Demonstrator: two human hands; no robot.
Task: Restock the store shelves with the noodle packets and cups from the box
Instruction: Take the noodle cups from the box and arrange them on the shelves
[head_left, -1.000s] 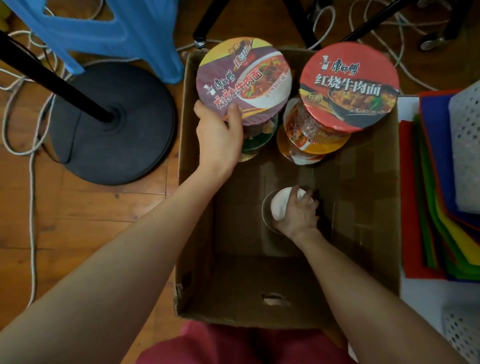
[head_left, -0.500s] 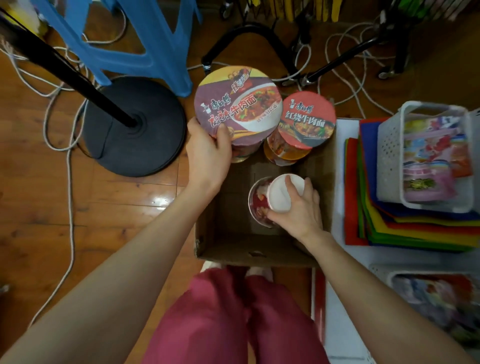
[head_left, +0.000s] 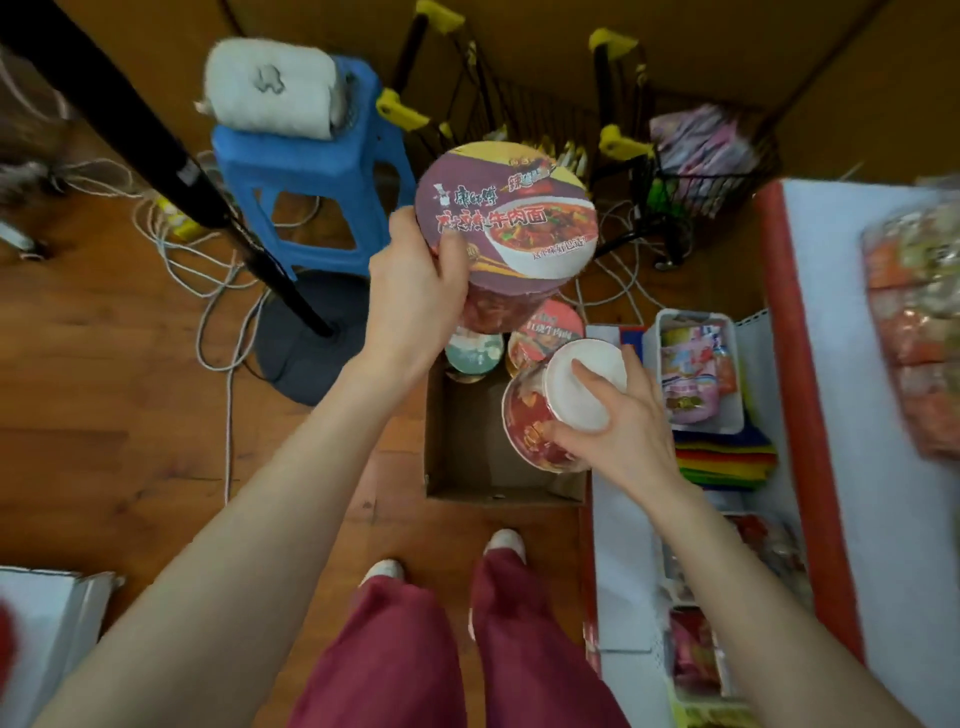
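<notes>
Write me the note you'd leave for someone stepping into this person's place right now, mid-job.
The left hand grips the purple-lidded noodle bowl by its side, lid up, lifted above the box.
The right hand grips a red noodle cup by its base, tipped so that its white bottom faces the camera, over the box's right side.
In the box: a red-lidded cup and a teal-lidded cup at the far end.
Done: two picked up, neither shelved yet.
Left: set both on the shelves to the right, then probably fetch the other two.
</notes>
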